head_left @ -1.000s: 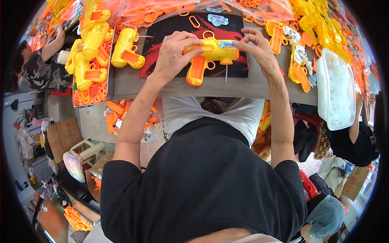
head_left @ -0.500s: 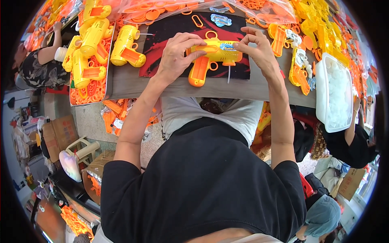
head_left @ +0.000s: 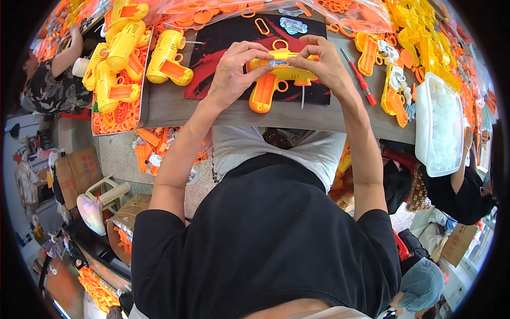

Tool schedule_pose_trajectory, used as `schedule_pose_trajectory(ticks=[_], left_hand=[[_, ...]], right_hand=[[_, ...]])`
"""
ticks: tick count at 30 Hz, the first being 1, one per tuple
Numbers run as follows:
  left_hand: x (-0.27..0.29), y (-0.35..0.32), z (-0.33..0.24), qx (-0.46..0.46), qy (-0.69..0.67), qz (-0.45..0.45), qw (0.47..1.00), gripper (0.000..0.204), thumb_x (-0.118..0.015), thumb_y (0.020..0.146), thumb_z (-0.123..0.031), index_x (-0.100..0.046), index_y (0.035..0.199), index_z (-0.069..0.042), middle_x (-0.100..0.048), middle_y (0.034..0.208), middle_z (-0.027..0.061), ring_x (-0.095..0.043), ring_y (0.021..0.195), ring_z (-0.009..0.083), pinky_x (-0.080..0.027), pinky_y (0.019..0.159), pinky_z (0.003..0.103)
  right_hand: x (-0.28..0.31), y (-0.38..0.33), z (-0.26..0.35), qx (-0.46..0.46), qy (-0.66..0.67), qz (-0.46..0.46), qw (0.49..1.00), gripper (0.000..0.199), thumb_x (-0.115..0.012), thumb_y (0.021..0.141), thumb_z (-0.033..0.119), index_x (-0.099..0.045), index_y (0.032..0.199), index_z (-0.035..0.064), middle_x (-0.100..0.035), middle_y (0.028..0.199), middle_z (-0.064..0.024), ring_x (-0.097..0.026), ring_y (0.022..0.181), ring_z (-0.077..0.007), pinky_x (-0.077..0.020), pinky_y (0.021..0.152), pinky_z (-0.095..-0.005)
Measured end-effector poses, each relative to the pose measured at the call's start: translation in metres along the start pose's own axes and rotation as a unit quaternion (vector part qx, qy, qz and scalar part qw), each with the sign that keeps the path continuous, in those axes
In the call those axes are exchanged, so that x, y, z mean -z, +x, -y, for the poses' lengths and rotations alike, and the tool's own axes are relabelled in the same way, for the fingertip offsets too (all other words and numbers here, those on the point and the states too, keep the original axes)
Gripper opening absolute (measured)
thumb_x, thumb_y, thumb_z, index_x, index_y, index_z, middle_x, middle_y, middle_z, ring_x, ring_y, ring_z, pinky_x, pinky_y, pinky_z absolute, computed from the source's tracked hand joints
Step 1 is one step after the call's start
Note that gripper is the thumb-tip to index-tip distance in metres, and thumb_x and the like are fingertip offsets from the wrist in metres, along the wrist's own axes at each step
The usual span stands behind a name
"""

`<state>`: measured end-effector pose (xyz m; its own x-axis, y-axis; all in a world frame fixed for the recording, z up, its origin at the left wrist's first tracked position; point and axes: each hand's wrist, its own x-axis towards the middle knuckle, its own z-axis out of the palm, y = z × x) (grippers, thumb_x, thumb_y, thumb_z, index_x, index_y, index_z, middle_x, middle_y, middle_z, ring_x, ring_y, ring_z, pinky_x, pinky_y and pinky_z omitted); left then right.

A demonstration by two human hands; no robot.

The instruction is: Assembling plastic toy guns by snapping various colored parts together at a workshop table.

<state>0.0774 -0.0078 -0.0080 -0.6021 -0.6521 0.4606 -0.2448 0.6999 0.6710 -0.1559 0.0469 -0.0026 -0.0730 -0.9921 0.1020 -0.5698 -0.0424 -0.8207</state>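
Note:
A yellow toy gun with an orange handle lies on the dark red-and-black mat. Above its body a small blue sticker spans the gap between my two hands. My left hand pinches its left end between thumb and forefinger. The right end is between the thumb and fingertips of my right hand, which hides part of the gun's front. An orange ring stands up at the gun's top, and a thin pale tube hangs from its front end.
A red screwdriver lies right of the mat. More stickers and an orange loop are at its far edge. Toy guns and a parts tray are at left; a white tub and part-built guns at right.
The sticker has moved left, from my right fingertips to between both hands. My right hand has come left and closer to my left hand, uncovering the red screwdriver.

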Motion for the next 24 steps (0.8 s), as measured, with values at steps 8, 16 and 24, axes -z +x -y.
schedule_pose_trajectory(ticks=[8,16,24], left_hand=[[0.002,-0.006,0.006,0.082,-0.086,0.028,0.993,0.026,-0.073,0.084,-0.008,-0.071,0.111,-0.006,-0.058,0.124,0.0083,-0.058,0.115,0.0193,-0.048,0.098,0.032],[-0.003,-0.008,0.014,0.144,-0.219,0.055,0.964,0.026,-0.067,0.091,-0.006,-0.067,0.116,-0.001,-0.052,0.129,0.0050,-0.058,0.114,0.0139,-0.050,0.100,0.027],[-0.002,-0.008,0.012,0.128,-0.172,0.055,0.975,0.027,-0.068,0.090,-0.007,-0.067,0.117,-0.002,-0.051,0.129,0.0067,-0.059,0.113,0.0145,-0.051,0.098,0.028]], right_hand=[[0.001,-0.012,0.020,0.200,-0.111,-0.090,0.969,0.024,-0.078,0.078,0.020,-0.071,0.098,0.0092,-0.050,0.138,-0.0136,-0.047,0.124,-0.0318,-0.0408,0.100,-0.0428],[-0.023,-0.021,0.023,0.310,-0.199,0.018,0.929,0.038,-0.071,0.078,0.008,-0.069,0.115,0.0168,-0.048,0.142,-0.0067,-0.040,0.133,-0.0317,-0.0317,0.108,-0.0464],[-0.003,-0.003,0.013,0.099,-0.039,0.024,0.994,0.037,-0.064,0.093,0.019,-0.060,0.127,0.0056,-0.057,0.131,-0.0123,-0.055,0.120,-0.0238,-0.0437,0.099,-0.0353]])
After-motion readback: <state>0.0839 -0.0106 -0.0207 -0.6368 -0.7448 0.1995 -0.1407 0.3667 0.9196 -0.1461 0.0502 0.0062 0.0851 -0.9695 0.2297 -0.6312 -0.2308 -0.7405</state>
